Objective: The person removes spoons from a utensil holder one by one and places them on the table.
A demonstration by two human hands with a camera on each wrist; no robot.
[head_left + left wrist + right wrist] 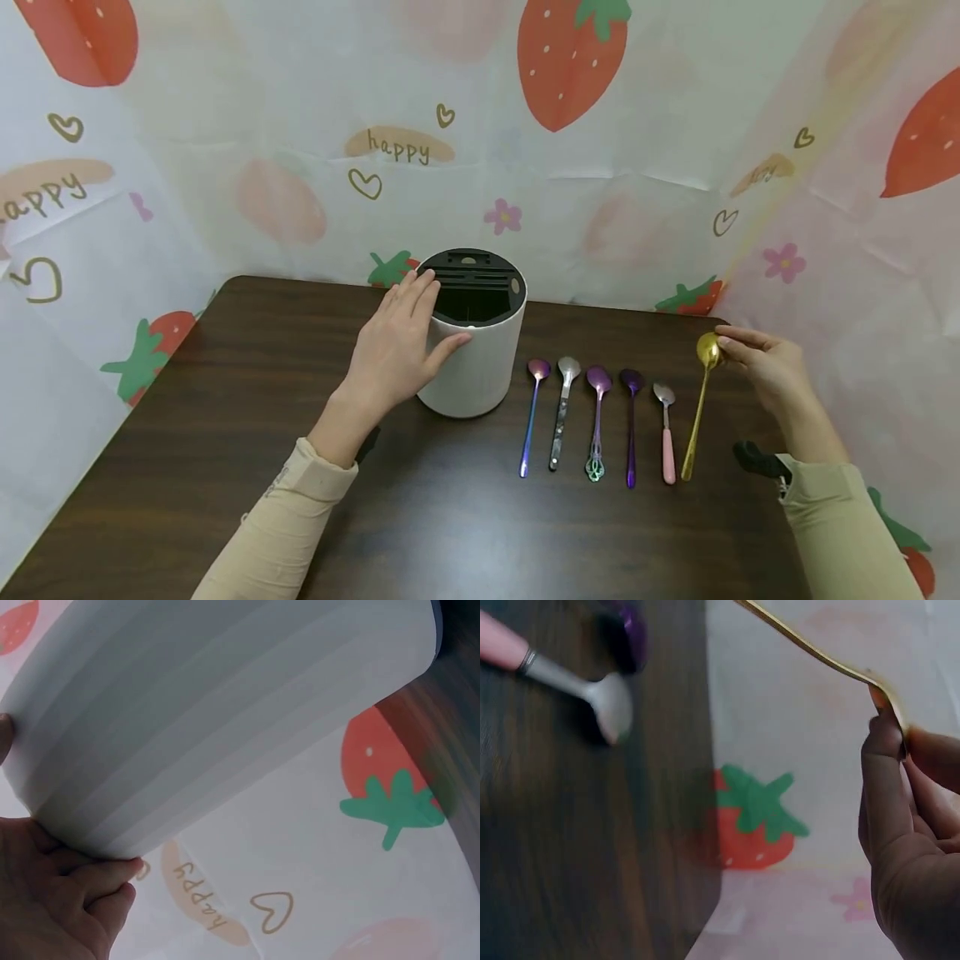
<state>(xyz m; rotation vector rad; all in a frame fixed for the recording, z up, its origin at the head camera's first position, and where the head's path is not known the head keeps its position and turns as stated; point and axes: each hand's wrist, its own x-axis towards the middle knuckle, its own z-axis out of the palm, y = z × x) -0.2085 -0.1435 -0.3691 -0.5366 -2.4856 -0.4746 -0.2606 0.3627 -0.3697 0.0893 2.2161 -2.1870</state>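
A white cylindrical utensil holder with a black slotted top stands upright on the table. My left hand holds its upper left side, thumb at the front. In the left wrist view, fingers touch the holder's wall. At the far right, my right hand pinches a gold spoon by its bowl, handle pointing toward me. The right wrist view shows the gold spoon between thumb and fingers. Left of it lies a pink-handled spoon.
Farther left in the row lie a dark purple spoon, a purple spoon with an ornate handle, a silver spoon with a patterned handle and a blue-purple spoon. Strawberry-printed cloth hangs behind the dark wooden table.
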